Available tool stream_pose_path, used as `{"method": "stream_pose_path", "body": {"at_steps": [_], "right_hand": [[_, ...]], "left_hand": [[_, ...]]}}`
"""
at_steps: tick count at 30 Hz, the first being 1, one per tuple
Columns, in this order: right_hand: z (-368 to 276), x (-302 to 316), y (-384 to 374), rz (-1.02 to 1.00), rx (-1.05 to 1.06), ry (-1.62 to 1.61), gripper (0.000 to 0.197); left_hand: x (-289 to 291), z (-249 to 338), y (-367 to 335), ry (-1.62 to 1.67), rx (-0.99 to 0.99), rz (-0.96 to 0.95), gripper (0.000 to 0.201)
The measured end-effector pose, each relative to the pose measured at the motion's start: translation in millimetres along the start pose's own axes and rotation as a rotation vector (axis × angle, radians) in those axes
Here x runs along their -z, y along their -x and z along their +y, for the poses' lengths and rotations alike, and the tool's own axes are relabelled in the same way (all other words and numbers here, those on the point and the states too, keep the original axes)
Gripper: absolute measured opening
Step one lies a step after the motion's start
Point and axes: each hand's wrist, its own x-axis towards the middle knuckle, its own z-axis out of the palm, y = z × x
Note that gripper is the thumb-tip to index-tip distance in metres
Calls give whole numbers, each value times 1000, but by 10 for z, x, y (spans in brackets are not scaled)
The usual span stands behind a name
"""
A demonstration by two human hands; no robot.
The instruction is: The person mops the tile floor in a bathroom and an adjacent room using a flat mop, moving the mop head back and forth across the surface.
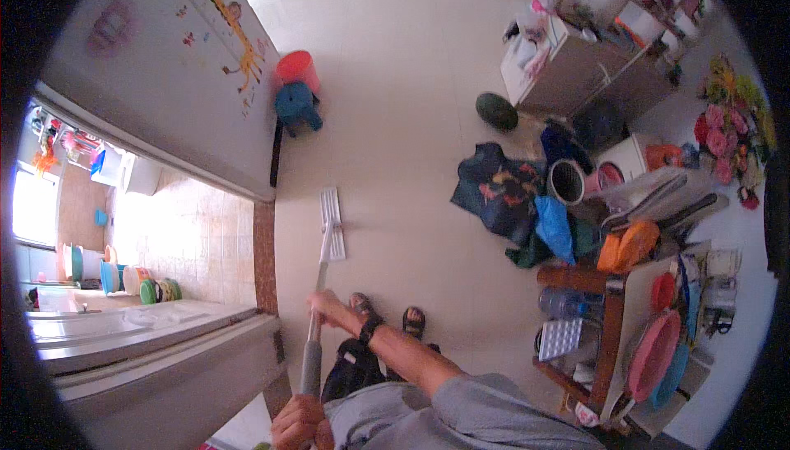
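Mop handle [315, 318] apparently within both hands' fingers [322, 300].

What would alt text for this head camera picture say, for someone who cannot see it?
Seen from above, a person grips a flat mop's handle with both hands, right hand above left hand, the white mop head flat on a pale tiled floor. A heap of clothes and a cluttered wooden table lie to the right.
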Motion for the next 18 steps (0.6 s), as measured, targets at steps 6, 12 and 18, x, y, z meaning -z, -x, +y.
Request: {"method": "stream_pose_path", "body": {"at_steps": [6,12,18], "right_hand": [[-637,-637,296,271,-98,-17,13],[-1317,-106,227,369,44,-148,15],[-1995,1436,-78,292,324,2,13]], "left_hand": [[405,-12,-672,215,-59,-13,23],[395,-140,-1201,489,-158,-134,20],[-467,-736,-1902,384,-20,-475,11]]}}
